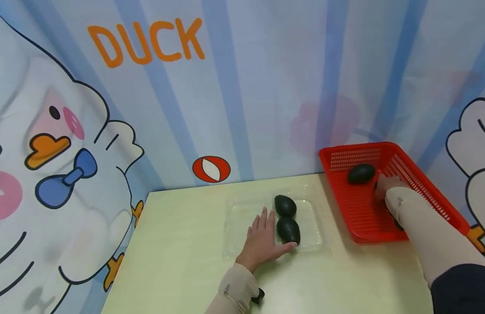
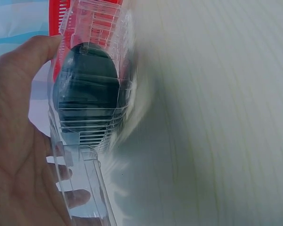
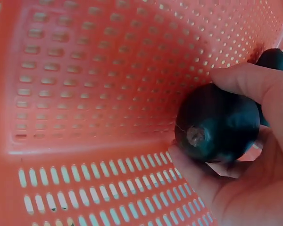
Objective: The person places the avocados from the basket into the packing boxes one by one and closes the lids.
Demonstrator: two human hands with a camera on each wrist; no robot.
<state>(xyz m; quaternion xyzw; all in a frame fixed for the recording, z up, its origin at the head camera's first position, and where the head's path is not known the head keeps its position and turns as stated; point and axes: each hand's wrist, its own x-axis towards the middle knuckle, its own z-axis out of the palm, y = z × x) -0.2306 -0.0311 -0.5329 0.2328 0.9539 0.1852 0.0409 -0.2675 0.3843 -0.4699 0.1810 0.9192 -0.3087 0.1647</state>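
Observation:
A clear plastic clamshell container (image 1: 310, 220) lies opened out on the table, with one avocado (image 1: 285, 206) and a second avocado (image 1: 288, 231) in its right half. My left hand (image 1: 262, 244) rests over the container's middle, fingers spread and straight, thumb along the near side by the closer avocado. Inside the red basket (image 1: 346, 213), my right hand (image 1: 386, 185) grips a dark avocado (image 3: 217, 122) between thumb and fingers, its stem scar facing the right wrist camera. Another avocado (image 1: 361, 173) lies in the basket left of that hand.
The basket stands at the table's back right, against a printed duck backdrop (image 1: 266, 87). Part of another dark avocado (image 1: 397, 221) shows beneath my right sleeve (image 1: 426, 222). The pale table (image 1: 179, 248) extends to the left of the container.

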